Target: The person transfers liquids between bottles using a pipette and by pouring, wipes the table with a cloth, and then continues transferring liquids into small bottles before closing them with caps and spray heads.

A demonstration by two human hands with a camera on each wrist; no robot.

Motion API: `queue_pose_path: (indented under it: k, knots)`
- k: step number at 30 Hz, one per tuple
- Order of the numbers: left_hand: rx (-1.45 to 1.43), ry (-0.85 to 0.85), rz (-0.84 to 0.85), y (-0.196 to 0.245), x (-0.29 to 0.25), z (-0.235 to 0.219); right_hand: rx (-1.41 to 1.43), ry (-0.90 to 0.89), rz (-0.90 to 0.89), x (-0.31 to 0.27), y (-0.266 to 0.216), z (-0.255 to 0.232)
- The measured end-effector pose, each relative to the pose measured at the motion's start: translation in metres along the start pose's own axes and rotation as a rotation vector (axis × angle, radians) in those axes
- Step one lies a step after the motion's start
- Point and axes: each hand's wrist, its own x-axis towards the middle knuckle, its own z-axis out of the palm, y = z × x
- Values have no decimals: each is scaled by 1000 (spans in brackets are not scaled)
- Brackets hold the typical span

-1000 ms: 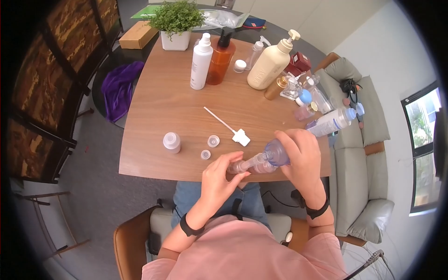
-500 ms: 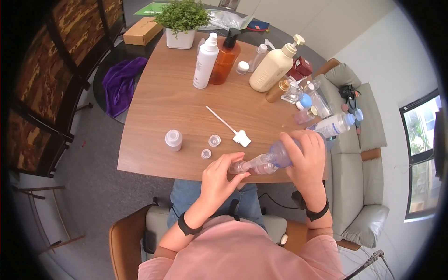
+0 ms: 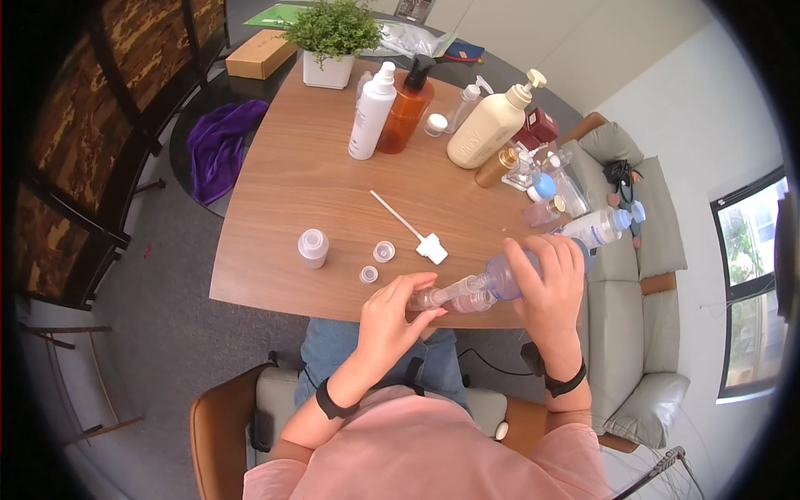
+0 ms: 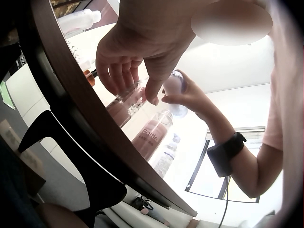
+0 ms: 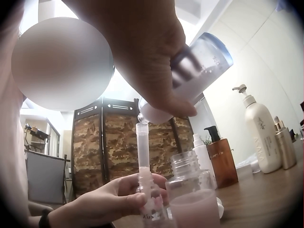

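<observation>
My right hand [image 3: 550, 283] grips a clear bluish bottle [image 5: 202, 71], tilted with its mouth down at the top of a narrow clear tube [image 5: 143, 147]. Pinkish liquid shows in the tube's lower part. The tube stands in the neck of a small clear bottle [image 5: 154, 209], held between the thumb and fingers of my left hand [image 3: 392, 312]. Right beside it, an open clear bottle [image 4: 151, 135] with pink liquid stands on the table. Ahead of the hands lie a white spray pump [image 3: 431, 248] with its straw and two small clear caps [image 3: 383, 252].
A small white bottle [image 3: 314, 248] stands at the left. Along the back are a potted plant [image 3: 327, 71], a white spray bottle [image 3: 372, 112], an amber pump bottle [image 3: 406, 112] and a cream pump bottle [image 3: 487, 129]. Several small bottles crowd the right edge, near a blue-capped bottle [image 3: 596, 227].
My right hand has shifted slightly to the right, with the bluish bottle lying nearer level. The left hand keeps its hold on the small bottle. The head view has turned a little.
</observation>
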Motion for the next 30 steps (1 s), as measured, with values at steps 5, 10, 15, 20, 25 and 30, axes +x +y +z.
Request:
queue_pose_path:
  k: [5,10,15,20,25,30]
  knots:
    - [6,-9,-4,0,0,0,-16,-4,-9,1,0,-2]
    - [5,-7,9,-1,0,0,-35,3,-18,1,-1,-3]
    - [4,0,13,0,0,0,-42,14,-25,1,-1,-3]
    - [2,10,15,-1,-1,0,-49,8,-29,1,-1,-4]
    - [-12,6,12,-2,-1,1,-59,5,-32,2,-1,-4]
    - [-11,2,12,-2,-1,0,-65,-3,-34,3,-1,-4]
